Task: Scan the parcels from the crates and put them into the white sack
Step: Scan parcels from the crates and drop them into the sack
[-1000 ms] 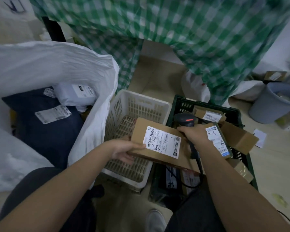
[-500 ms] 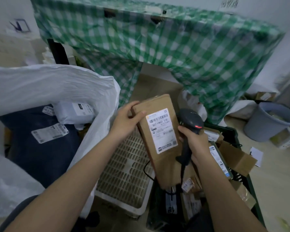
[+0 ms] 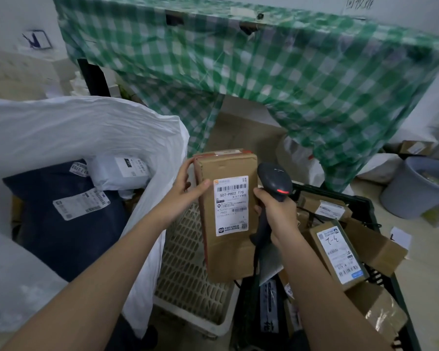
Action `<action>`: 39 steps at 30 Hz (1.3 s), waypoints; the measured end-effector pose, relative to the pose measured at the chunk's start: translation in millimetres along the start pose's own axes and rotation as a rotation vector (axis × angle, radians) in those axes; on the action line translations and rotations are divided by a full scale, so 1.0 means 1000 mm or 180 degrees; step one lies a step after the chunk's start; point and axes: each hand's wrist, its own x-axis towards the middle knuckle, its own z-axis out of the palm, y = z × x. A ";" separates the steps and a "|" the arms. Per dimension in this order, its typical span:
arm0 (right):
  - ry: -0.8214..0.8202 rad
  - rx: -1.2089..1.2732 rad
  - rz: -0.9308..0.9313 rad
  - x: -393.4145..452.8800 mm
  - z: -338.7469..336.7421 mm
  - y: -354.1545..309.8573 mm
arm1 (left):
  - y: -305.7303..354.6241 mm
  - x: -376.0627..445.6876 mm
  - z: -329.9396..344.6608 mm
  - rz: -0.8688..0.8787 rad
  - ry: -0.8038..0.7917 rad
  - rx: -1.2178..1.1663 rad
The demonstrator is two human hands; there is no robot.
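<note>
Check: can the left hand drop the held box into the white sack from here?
Probably yes: the left hand grips the box right beside the white sack, whose open mouth faces it with nothing between.

- A green-and-white checked cloth drapes over a bench.
- A grey bucket stands on the floor at right, just beside a small box.

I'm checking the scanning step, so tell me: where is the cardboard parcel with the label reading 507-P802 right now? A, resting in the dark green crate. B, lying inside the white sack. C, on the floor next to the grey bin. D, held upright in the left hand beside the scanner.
D: the left hand grips the cardboard parcel upright, label facing the camera, while the right hand holds the scanner just beside it.
</note>
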 end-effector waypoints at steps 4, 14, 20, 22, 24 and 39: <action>-0.0002 -0.0025 0.0061 -0.002 0.002 0.001 | -0.009 0.002 0.002 0.0065 -0.0224 0.0045; -0.0490 -0.0075 -0.0032 -0.006 0.017 0.003 | -0.005 -0.006 -0.021 0.0192 0.0326 0.0314; -0.0923 -0.1325 -0.0393 -0.026 0.026 0.015 | -0.014 -0.025 -0.049 -0.0106 0.0565 0.0157; -0.1085 -0.1519 -0.0375 -0.036 0.028 0.018 | -0.017 -0.030 -0.053 -0.0223 0.0619 0.0067; -0.1252 -0.1680 -0.0334 -0.045 0.030 0.019 | -0.020 -0.033 -0.055 -0.0286 0.0682 0.0035; -0.1434 -0.2052 -0.0370 -0.054 0.024 0.014 | -0.021 -0.028 -0.058 -0.0325 0.0700 0.0019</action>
